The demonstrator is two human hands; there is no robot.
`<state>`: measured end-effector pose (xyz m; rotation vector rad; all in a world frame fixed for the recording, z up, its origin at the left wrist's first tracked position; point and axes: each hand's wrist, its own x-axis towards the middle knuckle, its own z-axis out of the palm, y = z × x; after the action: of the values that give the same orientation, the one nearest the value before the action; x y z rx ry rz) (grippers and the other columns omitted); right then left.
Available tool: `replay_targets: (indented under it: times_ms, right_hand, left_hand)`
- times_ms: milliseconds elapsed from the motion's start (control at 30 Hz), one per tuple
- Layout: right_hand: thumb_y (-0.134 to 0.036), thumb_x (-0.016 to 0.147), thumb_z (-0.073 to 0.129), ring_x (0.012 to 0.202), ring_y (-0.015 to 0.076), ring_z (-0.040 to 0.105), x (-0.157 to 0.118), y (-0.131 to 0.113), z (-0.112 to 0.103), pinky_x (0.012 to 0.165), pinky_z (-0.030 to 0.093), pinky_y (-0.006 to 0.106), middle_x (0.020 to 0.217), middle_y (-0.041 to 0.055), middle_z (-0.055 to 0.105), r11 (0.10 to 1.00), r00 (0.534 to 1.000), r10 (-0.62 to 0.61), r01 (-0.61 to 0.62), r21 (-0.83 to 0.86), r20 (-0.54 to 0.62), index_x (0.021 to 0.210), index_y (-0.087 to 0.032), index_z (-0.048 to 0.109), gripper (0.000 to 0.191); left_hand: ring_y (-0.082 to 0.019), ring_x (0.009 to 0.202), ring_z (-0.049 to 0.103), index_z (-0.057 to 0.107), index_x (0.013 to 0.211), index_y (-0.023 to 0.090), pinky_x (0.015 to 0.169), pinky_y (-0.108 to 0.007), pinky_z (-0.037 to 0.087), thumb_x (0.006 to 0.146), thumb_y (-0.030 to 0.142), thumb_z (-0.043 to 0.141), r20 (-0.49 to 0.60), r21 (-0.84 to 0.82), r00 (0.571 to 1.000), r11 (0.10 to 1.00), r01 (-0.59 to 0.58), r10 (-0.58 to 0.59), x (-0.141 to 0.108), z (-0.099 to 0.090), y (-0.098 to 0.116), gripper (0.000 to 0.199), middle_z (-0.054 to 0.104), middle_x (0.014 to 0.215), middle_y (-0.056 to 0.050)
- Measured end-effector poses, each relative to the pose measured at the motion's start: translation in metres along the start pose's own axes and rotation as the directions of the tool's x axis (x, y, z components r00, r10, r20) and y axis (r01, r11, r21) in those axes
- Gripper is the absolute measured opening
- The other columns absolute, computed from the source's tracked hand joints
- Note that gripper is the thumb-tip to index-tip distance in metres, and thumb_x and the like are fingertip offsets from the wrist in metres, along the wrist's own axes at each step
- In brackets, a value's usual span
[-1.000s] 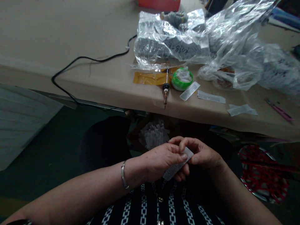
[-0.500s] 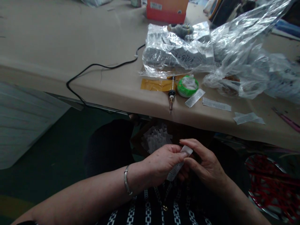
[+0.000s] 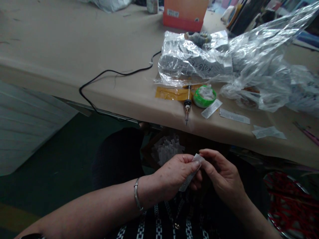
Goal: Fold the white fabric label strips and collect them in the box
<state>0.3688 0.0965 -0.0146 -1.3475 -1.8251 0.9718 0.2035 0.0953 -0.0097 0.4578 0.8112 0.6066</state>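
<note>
Over my lap, my left hand (image 3: 178, 171) pinches a small printed white label (image 3: 187, 182) between thumb and fingers; the label's upper end sticks out past the thumb. My right hand (image 3: 222, 171) is at that upper end, its thumb and forefinger curved apart, the thumb close to or touching the label's edge. Whether its fingertips grip the label is too small to tell. A heap of white labels (image 3: 167, 149) lies below the table edge, just beyond my left hand.
On the table (image 3: 119, 89) are a soldering-iron-like tool (image 3: 187, 108), its black cord (image 3: 107, 70), a green tub (image 3: 204, 97), loose labels (image 3: 234, 116), plastic-wrapped goods (image 3: 196, 63) and a red box (image 3: 183, 15). A basket of red strips (image 3: 289, 202) stands at lower right.
The view has shifted, so the table things appear slightly lower and farther right. My right hand has turned a little, and its thumb is nearer the label's upper end, which looks more bent.
</note>
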Motion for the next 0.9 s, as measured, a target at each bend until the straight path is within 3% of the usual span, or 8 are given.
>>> replay_targets:
  times_ms: [133, 300, 400, 500, 667, 767, 833, 900]
  right_hand:
    - [-0.023, 0.089, 0.053, 0.091, 0.015, 0.066, 0.001, 0.0, 0.004, 0.08, 0.054, 0.023, 0.105, 0.0048, 0.066, 0.98, 0.984, -0.173, 0.177, -0.095, 0.046, 0.122, -0.022, 0.055, 0.033]
    - [-0.021, 0.089, 0.052, 0.092, 0.0152, 0.065, 0.001, -0.001, 0.007, 0.081, 0.053, 0.023, 0.103, 0.0048, 0.066, 0.964, 0.974, -0.222, 0.227, -0.136, 0.049, 0.119, -0.023, 0.057, 0.031]
    - [-0.024, 0.089, 0.054, 0.091, 0.0154, 0.066, -0.001, 0.0, 0.006, 0.081, 0.053, 0.023, 0.104, 0.0041, 0.067, 0.986, 0.991, -0.132, 0.133, -0.103, 0.017, 0.122, -0.024, 0.055, 0.033]
    - [-0.031, 0.087, 0.058, 0.079, 0.0137, 0.066, 0.0, -0.001, 0.004, 0.071, 0.053, 0.021, 0.093, 0.0018, 0.068, 0.997, 0.998, 0.06, -0.06, 0.04, 0.017, 0.112, -0.023, 0.059, 0.027]
    - [-0.037, 0.083, 0.063, 0.06, 0.0089, 0.058, 0.006, -0.007, 0.007, 0.057, 0.048, 0.018, 0.07, -0.0024, 0.062, 0.895, 0.944, 0.306, -0.33, 0.299, 0.122, 0.082, -0.02, 0.061, 0.017]
    - [-0.032, 0.081, 0.066, 0.069, 0.0094, 0.06, 0.007, -0.007, 0.008, 0.064, 0.049, 0.018, 0.079, -0.0026, 0.064, 0.867, 0.949, 0.297, -0.315, 0.387, 0.106, 0.091, -0.024, 0.062, 0.014]
    - [-0.029, 0.08, 0.067, 0.08, 0.0111, 0.063, 0.008, -0.005, 0.006, 0.071, 0.051, 0.02, 0.095, -0.0022, 0.066, 0.85, 0.961, 0.248, -0.276, 0.448, 0.123, 0.111, -0.032, 0.058, 0.032]
    - [-0.029, 0.079, 0.067, 0.081, 0.012, 0.064, 0.012, -0.001, 0.001, 0.071, 0.051, 0.023, 0.107, -0.0016, 0.064, 0.824, 0.945, 0.195, -0.304, 0.479, 0.263, 0.12, -0.036, 0.055, 0.043]
  left_hand:
    - [-0.008, 0.048, 0.051, 0.059, 0.074, 0.013, 0.05, -0.02, 0.039, 0.075, 0.04, 0.065, -0.017, 0.002, 1.0, 1.0, 0.004, -0.004, -0.001, 0.001, 0.002, 0.027, 0.054, 0.059, 0.001]
    - [-0.008, 0.05, 0.051, 0.059, 0.075, 0.013, 0.051, -0.021, 0.04, 0.074, 0.042, 0.065, -0.012, -0.011, 1.0, 1.0, -0.011, 0.011, -0.002, 0.0, 0.001, 0.029, 0.055, 0.06, 0.0]
    - [-0.008, 0.049, 0.051, 0.059, 0.077, 0.013, 0.051, -0.021, 0.04, 0.075, 0.042, 0.064, -0.015, -0.012, 1.0, 1.0, -0.014, 0.014, -0.002, -0.001, 0.001, 0.03, 0.055, 0.062, 0.0]
    - [-0.008, 0.049, 0.05, 0.057, 0.077, 0.014, 0.05, -0.021, 0.039, 0.076, 0.043, 0.062, -0.013, -0.001, 1.0, 1.0, -0.022, 0.022, -0.003, -0.001, 0.001, 0.029, 0.054, 0.063, 0.001]
    - [-0.007, 0.05, 0.049, 0.055, 0.074, 0.014, 0.051, -0.021, 0.038, 0.079, 0.044, 0.059, -0.018, 0.046, 0.998, 0.997, -0.054, 0.054, -0.003, 0.0, 0.001, 0.031, 0.054, 0.063, 0.001]
    - [-0.008, 0.051, 0.049, 0.054, 0.073, 0.014, 0.052, -0.021, 0.038, 0.08, 0.043, 0.058, -0.021, 0.065, 0.998, 0.996, -0.065, 0.067, -0.004, 0.001, 0.003, 0.03, 0.054, 0.062, 0.001]
    - [-0.008, 0.051, 0.049, 0.054, 0.07, 0.014, 0.052, -0.021, 0.039, 0.08, 0.042, 0.058, 0.0, 0.08, 0.998, 0.995, -0.063, 0.063, -0.005, 0.001, 0.005, 0.029, 0.053, 0.06, 0.001]
    - [-0.008, 0.05, 0.049, 0.054, 0.066, 0.014, 0.052, -0.021, 0.039, 0.078, 0.04, 0.06, 0.041, 0.093, 0.998, 0.995, -0.041, 0.037, -0.007, 0.002, 0.006, 0.029, 0.053, 0.057, 0.002]
